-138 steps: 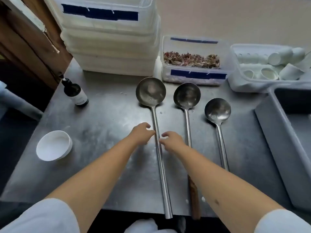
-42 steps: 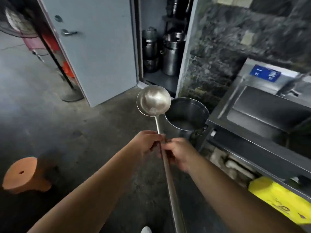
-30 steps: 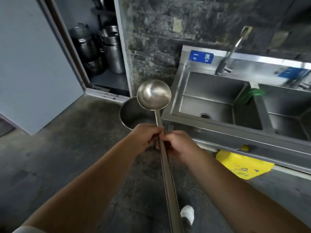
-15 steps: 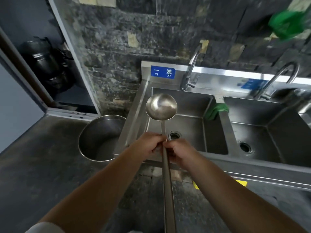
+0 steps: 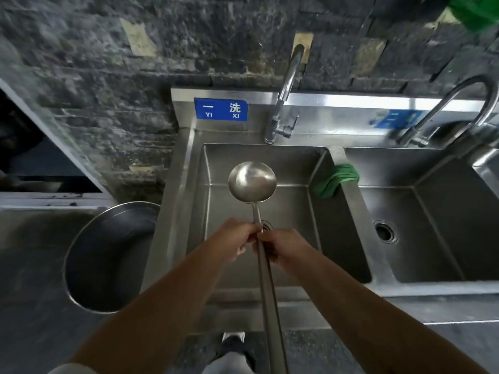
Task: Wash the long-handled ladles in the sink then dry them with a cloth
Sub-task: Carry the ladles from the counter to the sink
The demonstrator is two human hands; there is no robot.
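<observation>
A long-handled steel ladle (image 5: 252, 182) is held out over the left basin of a steel sink (image 5: 318, 238), bowl up and away from me. My left hand (image 5: 233, 242) and my right hand (image 5: 282, 248) both grip its handle side by side, just below the bowl. The handle runs down between my forearms and out of the bottom of the view. A green cloth (image 5: 334, 178) hangs over the divider between the two basins. A tap (image 5: 283, 103) stands behind the left basin; no water runs from it.
A second basin (image 5: 432, 225) with its own curved tap (image 5: 453, 109) lies to the right. A big steel pot (image 5: 108, 255) stands on the floor left of the sink. A dark stone wall rises behind. My shoe (image 5: 233, 344) shows below the sink front.
I carried the ladle from the steel table across the room to the sink. Over the last second the view closed in, and the ladle bowl now hangs over the left basin.
</observation>
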